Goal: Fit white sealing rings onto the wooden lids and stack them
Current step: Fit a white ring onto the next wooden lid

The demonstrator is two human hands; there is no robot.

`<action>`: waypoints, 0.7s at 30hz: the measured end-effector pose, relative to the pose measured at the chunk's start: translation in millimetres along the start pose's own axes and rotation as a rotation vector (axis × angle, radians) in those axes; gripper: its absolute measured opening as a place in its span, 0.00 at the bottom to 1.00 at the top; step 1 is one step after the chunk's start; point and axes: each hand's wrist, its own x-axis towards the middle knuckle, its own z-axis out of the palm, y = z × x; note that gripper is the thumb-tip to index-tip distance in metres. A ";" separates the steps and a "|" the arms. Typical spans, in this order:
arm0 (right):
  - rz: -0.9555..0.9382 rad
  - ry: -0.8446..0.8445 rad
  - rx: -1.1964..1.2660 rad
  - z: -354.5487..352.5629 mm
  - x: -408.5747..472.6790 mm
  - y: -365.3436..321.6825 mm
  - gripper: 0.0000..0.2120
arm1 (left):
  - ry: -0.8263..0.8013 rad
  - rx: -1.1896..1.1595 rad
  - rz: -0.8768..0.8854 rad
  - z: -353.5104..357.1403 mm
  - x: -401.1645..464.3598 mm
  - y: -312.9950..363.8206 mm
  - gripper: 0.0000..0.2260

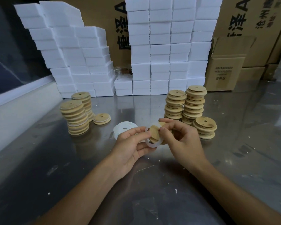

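Observation:
Above the middle of the steel table, my right hand [180, 138] grips a round wooden lid [154, 132] by its edge. My left hand [130, 143] pinches a white sealing ring [150, 144] that lies partly around that lid. A small pile of loose white rings [122, 128] lies on the table just behind my left hand. To the left stand two stacks of lids with rings [76, 117] and a single lid [102, 118]. On the right stand three stacks of plain wooden lids [192, 106].
White foam blocks [159, 46] are piled in tall walls along the back, with cardboard boxes [224, 69] behind and to the right. A white ledge [19, 98] runs along the left side. The steel table [144, 192] carries small white crumbs.

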 end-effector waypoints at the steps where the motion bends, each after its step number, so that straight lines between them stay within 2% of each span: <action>1: -0.004 -0.001 -0.001 0.3 -0.5 -0.9 0.05 | 0.017 0.003 0.005 -0.7 1.1 0.0 0.14; 10: -0.008 0.011 -0.136 2.0 -0.7 4.3 0.04 | 0.103 0.181 0.179 -2.3 0.4 -2.3 0.09; 14: 0.025 0.022 -0.077 0.5 0.8 8.5 0.05 | 0.131 0.262 0.259 -2.2 0.7 -2.1 0.08; 21: 0.039 0.077 -0.067 -1.1 3.2 9.0 0.05 | 0.085 0.348 0.262 -4.7 -0.8 0.4 0.10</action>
